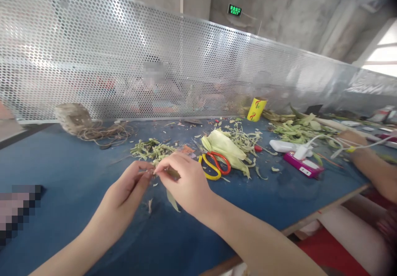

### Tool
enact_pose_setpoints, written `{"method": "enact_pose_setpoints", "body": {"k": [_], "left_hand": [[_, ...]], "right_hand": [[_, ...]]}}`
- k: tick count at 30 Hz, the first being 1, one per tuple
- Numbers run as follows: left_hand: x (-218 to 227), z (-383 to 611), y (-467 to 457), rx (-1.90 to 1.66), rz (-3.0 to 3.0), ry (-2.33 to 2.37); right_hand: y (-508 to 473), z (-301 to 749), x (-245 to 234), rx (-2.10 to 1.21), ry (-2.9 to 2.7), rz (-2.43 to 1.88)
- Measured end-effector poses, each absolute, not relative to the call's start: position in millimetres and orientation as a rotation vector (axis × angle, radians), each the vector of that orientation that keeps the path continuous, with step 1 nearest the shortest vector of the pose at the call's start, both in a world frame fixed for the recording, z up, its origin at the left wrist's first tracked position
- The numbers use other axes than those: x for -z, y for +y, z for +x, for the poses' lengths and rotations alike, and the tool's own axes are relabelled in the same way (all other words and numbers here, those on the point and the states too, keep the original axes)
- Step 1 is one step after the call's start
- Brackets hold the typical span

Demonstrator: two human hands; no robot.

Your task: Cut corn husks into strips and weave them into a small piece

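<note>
My left hand (127, 189) and my right hand (182, 181) meet over the blue table top (77, 176), fingertips pinched together on a thin green leaf strip (170, 172). A longer leaf (172, 199) hangs down below my right hand. Just right of my right hand lie scissors (215, 164) with one yellow and one red handle. Behind them rests a pale green husk bundle (225, 145), and a heap of leaf scraps (151, 148) lies beyond my hands.
A perforated metal screen (93, 52) walls the table's far side. A spool with loose twine (93, 127) sits at far left, a yellow roll (256, 109) at the back. A pink phone (302, 165), a white charger and another person's arm (372, 164) are at right.
</note>
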State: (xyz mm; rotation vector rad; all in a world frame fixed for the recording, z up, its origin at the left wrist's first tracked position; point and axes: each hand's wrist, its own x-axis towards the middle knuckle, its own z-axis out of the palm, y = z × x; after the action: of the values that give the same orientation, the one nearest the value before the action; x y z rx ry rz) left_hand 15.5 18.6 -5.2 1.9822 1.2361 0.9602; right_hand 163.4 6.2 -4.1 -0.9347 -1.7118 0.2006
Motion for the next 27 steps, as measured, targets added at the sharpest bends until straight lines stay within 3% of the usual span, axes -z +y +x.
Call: {"method": "enact_pose_setpoints", "body": {"k": [8,27], "left_hand": [[-1.4,15.1,13.2,-1.033,2.184,1.289],[-1.1,19.5,14.5,-1.106,1.962,1.252]], "right_hand": [[12.9,158.8,1.5,-1.165,-1.232,-0.812],[11.7,158.3,2.1,-1.134,-1.203,-0.775]]}}
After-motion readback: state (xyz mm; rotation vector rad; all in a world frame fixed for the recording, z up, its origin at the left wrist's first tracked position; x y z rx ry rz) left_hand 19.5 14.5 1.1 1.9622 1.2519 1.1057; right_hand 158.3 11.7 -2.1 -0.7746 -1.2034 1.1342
